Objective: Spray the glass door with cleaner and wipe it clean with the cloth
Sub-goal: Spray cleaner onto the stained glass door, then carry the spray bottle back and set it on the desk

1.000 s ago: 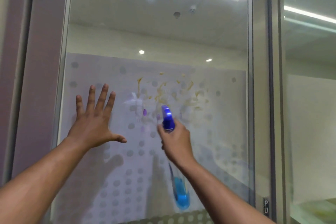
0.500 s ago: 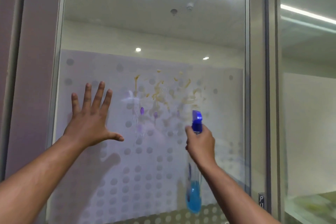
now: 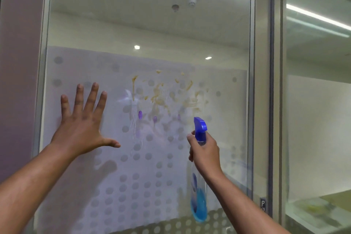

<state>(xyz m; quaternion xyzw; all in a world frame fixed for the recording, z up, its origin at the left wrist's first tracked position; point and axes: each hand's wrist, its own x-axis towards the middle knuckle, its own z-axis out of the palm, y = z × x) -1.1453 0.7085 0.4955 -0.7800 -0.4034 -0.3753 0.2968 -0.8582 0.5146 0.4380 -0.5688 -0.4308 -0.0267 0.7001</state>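
The glass door (image 3: 218,34) fills the view, its lower part frosted with grey dots. Yellow-brown smears (image 3: 163,93) mark the frosted band, with purple drips and wet streaks (image 3: 140,118) just below them. My left hand (image 3: 81,123) is spread flat with its fingers apart, at or against the glass left of the stains. My right hand (image 3: 205,152) grips the neck of a spray bottle (image 3: 199,207) with blue liquid; its blue nozzle points up at the right side of the smears. No cloth is in view.
A metal door frame (image 3: 262,81) runs down the right side of the pane, with a small push sign (image 3: 263,204) low on it. Another glass panel (image 3: 319,119) lies beyond it. A purple wall (image 3: 19,62) borders the left.
My right hand has carried the spray bottle from the middle of the stained patch toward its right side. The left hand stays spread in about the same place on the glass.
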